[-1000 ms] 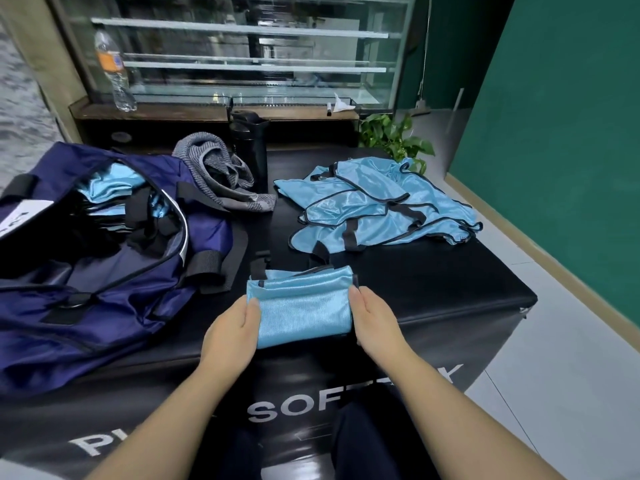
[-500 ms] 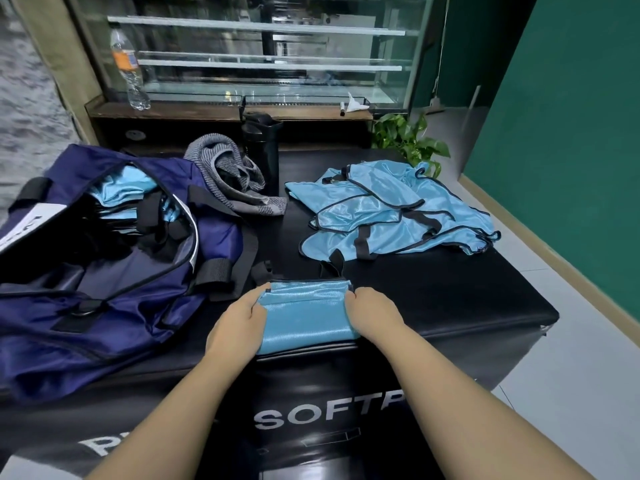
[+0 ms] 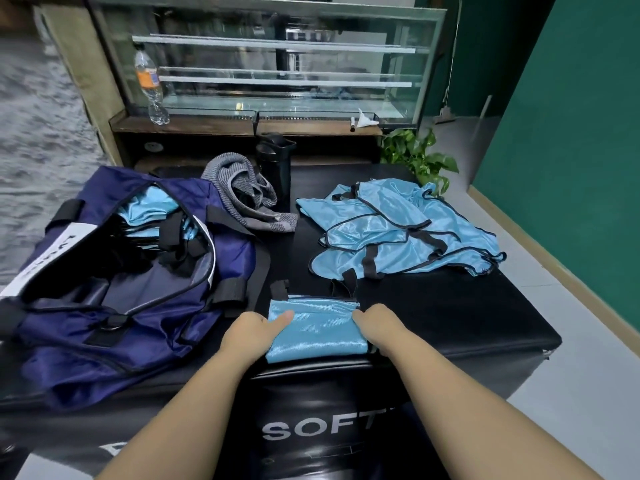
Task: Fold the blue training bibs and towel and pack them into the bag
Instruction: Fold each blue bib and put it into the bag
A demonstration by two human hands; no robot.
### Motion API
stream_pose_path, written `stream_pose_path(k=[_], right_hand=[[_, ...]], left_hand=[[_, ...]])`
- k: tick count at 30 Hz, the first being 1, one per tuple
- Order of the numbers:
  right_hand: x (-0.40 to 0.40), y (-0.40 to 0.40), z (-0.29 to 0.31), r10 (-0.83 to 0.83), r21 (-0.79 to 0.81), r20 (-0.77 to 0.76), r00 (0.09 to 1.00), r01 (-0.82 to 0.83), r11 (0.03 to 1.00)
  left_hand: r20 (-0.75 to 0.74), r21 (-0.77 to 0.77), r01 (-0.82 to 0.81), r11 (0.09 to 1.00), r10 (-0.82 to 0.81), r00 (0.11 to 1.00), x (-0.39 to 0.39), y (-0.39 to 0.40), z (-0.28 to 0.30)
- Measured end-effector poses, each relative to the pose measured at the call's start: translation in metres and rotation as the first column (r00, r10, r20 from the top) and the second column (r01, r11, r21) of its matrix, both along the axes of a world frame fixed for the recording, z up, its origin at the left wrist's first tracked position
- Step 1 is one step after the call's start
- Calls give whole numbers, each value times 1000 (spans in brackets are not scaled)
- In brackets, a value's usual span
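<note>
We grip folded bib at both ends, left hand and right hand clamped. Risk: slippery fabric unfolds during lift toward bag; straps snag.

I see one folded blue bib at the near table edge, unfolded bibs piled behind it, a grey towel, and the open navy bag at left.

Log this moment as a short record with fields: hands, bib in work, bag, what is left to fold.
left hand: grips the folded bib's left edge, thumb on top
right hand: grips its right edge
folded bib: on the black mat, near its front edge
bag: open, blue bibs already inside
unfolded bibs: piled at the right
grey towel: crumpled behind the bag
</note>
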State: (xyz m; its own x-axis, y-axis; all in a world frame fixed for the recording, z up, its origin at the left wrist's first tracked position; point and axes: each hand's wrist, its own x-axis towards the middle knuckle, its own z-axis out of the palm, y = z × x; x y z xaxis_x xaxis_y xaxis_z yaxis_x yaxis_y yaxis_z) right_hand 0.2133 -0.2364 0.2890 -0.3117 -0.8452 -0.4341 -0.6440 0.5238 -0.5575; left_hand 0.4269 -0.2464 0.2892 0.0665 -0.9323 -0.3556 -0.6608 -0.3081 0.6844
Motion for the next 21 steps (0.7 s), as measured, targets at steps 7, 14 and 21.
stream_pose_path(k=[7, 14, 21], right_hand=[[16, 14, 16, 100, 29, -93, 991, -97, 995], [54, 32, 97, 479, -318, -381, 791, -599, 735], [109, 24, 136, 686, -171, -481, 546, -826, 537]], left_hand=[[-284, -3, -89, 996, 84, 955, 10, 9, -5], [-18, -388, 148, 910, -168, 986, 21, 19, 59], [424, -395, 510, 764, -341, 839, 43, 33, 113]])
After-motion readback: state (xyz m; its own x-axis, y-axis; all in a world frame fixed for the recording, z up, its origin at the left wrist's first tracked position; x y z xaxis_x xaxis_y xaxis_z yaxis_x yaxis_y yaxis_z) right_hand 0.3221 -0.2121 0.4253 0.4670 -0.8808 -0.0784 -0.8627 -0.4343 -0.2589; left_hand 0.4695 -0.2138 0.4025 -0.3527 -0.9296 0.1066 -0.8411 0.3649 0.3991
